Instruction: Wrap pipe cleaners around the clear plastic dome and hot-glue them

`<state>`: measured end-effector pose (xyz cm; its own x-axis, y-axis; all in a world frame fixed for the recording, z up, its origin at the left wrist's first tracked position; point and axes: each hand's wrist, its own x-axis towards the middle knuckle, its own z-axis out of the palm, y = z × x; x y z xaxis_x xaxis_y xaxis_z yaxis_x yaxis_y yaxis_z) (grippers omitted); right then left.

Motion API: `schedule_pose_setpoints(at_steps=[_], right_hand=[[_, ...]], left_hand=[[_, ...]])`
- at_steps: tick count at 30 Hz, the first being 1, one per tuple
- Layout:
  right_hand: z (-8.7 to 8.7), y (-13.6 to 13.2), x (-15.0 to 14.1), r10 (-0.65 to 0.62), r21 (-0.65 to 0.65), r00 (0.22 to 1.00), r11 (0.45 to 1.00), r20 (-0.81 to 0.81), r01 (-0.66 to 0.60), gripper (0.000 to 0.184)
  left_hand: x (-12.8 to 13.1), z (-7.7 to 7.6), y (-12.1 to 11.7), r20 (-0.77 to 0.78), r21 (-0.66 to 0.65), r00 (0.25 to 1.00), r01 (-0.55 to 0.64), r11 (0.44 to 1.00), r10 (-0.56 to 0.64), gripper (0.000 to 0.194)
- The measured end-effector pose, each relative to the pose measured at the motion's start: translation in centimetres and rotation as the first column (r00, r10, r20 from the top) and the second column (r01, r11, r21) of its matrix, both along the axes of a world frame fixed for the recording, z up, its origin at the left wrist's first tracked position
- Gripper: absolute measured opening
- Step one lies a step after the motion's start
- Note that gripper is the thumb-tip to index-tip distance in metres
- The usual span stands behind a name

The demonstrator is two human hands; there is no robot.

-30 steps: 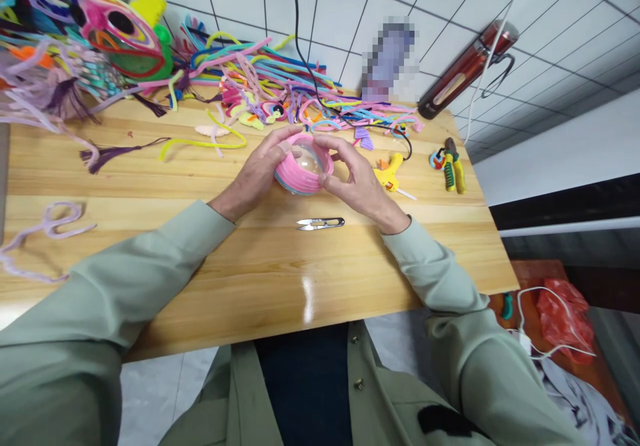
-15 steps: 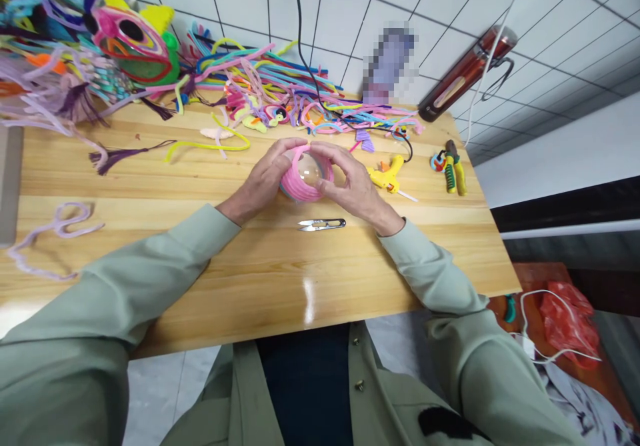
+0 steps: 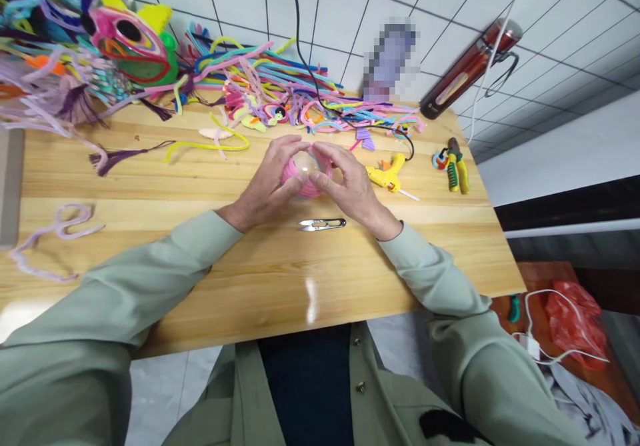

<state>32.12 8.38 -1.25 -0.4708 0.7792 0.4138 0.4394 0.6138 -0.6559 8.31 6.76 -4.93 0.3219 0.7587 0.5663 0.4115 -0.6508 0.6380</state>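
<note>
Between my hands sits a clear round ball wrapped in pink pipe cleaner (image 3: pixel 311 189), its see-through top facing up. My left hand (image 3: pixel 270 181) curves around its left side, with the thumb across the near top. On the other side my right hand (image 3: pixel 351 186) cups it, thumb tip close to the left thumb and fingers over the far rim. Both hands are closed on it, and they hide much of its sides. Just nearer to me, thread snips (image 3: pixel 323 225) lie on the wooden table (image 3: pixel 240 299).
A yellow glue gun (image 3: pixel 389 175) lies to the right, with pliers (image 3: pixel 456 166) beyond it. Colourful pipe cleaners (image 3: pixel 270 73) are heaped along the tiled wall. A red thermos (image 3: pixel 470 69) leans at the back right. One lilac pipe cleaner (image 3: pixel 45 239) lies at left.
My left thumb has moved right across the ball's near top, toward my right thumb. The ball seems slightly more covered by my fingers. The view has shifted a little.
</note>
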Motion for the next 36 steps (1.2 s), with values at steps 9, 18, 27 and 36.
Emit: schedule_pose_setpoints(at_steps=[9,18,27,36], right_hand=[[0.3,-0.2,0.1,-0.016,-0.029,0.999,0.999,0.033,0.017,0.084],[-0.4,-0.2,0.1,-0.002,0.041,0.998,0.999,0.059,0.000,0.084],[-0.5,-0.3,-0.1,-0.019,0.084,0.998,0.996,0.066,0.013,0.082],[-0.7,-0.4,-0.3,-0.027,0.088,0.997,0.996,0.078,0.020,0.080]], left_hand=[[-0.6,-0.8,0.5,0.156,-0.147,0.985,0.101,0.984,-0.077,0.072],[-0.4,-0.1,-0.1,0.158,-0.206,0.985,0.098,0.974,-0.066,0.075],[-0.5,-0.3,-0.1,0.177,-0.228,0.982,0.100,0.968,-0.060,0.071],[-0.4,-0.5,-0.1,0.225,-0.243,0.972,0.117,0.963,-0.062,0.065]])
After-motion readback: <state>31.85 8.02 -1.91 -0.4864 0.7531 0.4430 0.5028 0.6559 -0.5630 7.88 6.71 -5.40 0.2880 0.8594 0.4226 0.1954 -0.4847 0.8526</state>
